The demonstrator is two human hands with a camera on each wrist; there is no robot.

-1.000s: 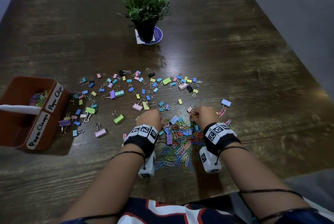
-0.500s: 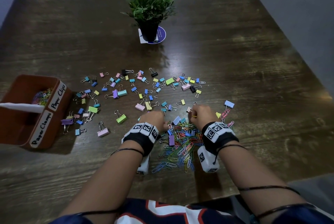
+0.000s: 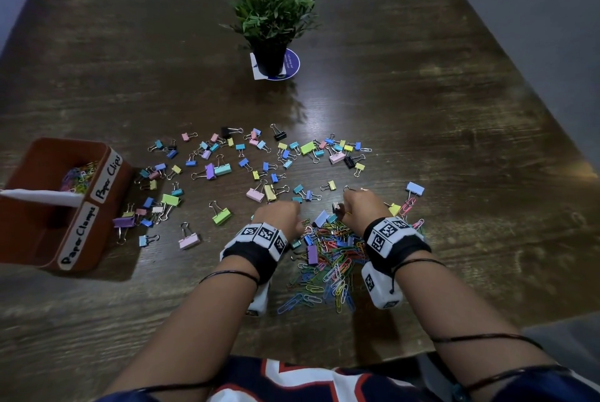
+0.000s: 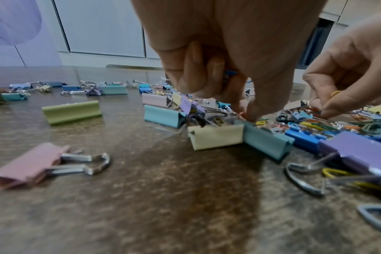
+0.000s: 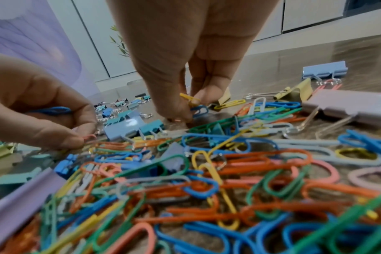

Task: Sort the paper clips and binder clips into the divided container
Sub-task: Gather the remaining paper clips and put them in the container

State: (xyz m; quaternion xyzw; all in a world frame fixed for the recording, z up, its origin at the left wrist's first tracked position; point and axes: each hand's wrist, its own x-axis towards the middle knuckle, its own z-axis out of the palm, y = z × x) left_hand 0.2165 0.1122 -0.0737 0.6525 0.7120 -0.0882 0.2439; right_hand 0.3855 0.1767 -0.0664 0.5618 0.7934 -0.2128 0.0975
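Observation:
A heap of coloured paper clips (image 3: 328, 259) lies on the table between my wrists, with pastel binder clips (image 3: 224, 171) scattered beyond it and to the left. My left hand (image 3: 279, 213) is at the heap's far left edge, fingers curled round a blue paper clip (image 5: 54, 110) while its fingertips pinch a pink one (image 5: 90, 137). My right hand (image 3: 360, 207) is at the far edge, keeping a yellow paper clip (image 5: 188, 98) in its curled fingers and pinching a blue one (image 5: 199, 110). The brown divided container (image 3: 107, 155) stands at the left, labelled "Paper Clips" and "Paper Clamps".
A potted green plant (image 3: 271, 12) stands on a blue coaster at the table's middle back. The container's far compartment holds several paper clips (image 3: 78, 174); a white divider (image 3: 42, 197) crosses it. The table edge runs near my body and along the right.
Both hands have stayed at the heap's far edge, shifting only slightly as they pick at clips. The head view has drifted a little.

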